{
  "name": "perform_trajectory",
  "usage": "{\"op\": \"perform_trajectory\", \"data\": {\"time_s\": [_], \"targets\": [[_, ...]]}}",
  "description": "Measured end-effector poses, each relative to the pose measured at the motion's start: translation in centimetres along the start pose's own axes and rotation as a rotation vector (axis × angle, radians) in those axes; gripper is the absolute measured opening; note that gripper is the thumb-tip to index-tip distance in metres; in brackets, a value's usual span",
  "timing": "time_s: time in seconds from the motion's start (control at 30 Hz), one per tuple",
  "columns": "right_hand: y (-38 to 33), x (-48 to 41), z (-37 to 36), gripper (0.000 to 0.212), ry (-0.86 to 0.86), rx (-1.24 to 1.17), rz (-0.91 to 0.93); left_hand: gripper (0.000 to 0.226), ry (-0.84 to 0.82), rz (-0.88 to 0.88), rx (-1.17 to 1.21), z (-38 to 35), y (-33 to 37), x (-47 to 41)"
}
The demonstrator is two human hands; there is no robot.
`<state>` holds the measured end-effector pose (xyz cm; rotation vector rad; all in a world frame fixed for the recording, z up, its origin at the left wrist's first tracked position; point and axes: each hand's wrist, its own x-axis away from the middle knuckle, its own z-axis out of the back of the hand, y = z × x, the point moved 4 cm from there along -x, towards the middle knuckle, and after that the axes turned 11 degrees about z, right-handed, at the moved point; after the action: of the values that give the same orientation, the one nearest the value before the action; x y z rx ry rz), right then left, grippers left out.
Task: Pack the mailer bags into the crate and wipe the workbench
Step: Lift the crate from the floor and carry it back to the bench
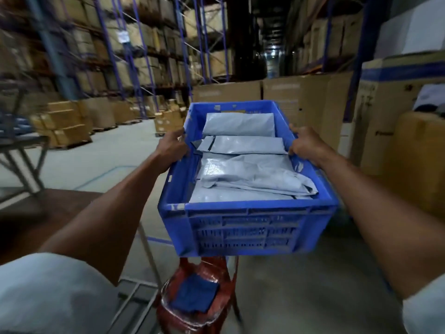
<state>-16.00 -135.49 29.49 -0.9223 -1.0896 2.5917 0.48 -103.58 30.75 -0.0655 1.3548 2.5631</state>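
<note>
A blue plastic crate point(243, 231) is held up in the air in front of me, above the floor. Several grey mailer bags point(243, 169) lie stacked inside it, the top one crumpled. My left hand point(172, 147) grips the crate's left rim. My right hand point(307, 144) grips the right rim. Both arms are stretched forward. The brown workbench point(55, 213) shows at the lower left, partly behind my left arm.
A red plastic chair point(199, 292) with a folded blue cloth point(196, 295) on its seat stands right below the crate. Large cardboard boxes point(303, 100) line the back and right. Tall racks point(134, 56) with cartons fill the left. A metal table frame point(21, 160) is far left.
</note>
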Motion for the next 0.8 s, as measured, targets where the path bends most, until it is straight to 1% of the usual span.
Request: {"op": "perform_trajectory", "data": {"time_s": [0.1,0.2,0.3,0.33,0.37,0.43,0.5,0.6,0.7,0.8], "targets": [[-5.9,1.5,-4.4,0.068,-0.101,-0.053,0.079,0.084,0.097,0.076,-0.009,7.5,-4.0,5.0],[-11.3,3.2,-10.5,0.065,-0.247,-0.112,0.144,0.075,0.208,0.143,-0.027,15.0,-9.0,10.7],[-17.4,5.6,-17.7,0.055,-0.362,-0.173,0.243,0.068,0.333,0.259,-0.072,23.0,-14.5,17.1],[-19.5,6.7,-20.2,0.059,-0.406,-0.200,0.267,0.070,0.379,0.306,-0.098,25.6,-16.2,19.6],[-21.8,7.9,-22.8,0.067,-0.458,-0.230,0.288,0.072,0.434,0.344,-0.119,28.1,-17.7,22.2],[-26.4,10.6,-27.9,0.079,-0.557,-0.288,0.326,0.069,0.512,0.416,-0.138,32.7,-21.0,27.8],[-31.0,13.8,-33.0,0.080,-0.636,-0.336,0.382,0.059,0.599,0.469,-0.145,36.8,-24.2,33.6],[-38.2,20.4,-39.6,0.077,-0.742,-0.380,0.475,0.064,0.744,0.573,-0.122,42.4,-29.4,42.1],[-45.3,27.4,-45.3,0.074,-0.859,-0.387,0.549,0.060,0.823,0.698,-0.144,47.1,-33.6,49.8],[-50.9,34.1,-50.2,0.078,-0.932,-0.375,0.578,0.056,0.855,0.796,-0.201,51.8,-37.4,56.3]]}}
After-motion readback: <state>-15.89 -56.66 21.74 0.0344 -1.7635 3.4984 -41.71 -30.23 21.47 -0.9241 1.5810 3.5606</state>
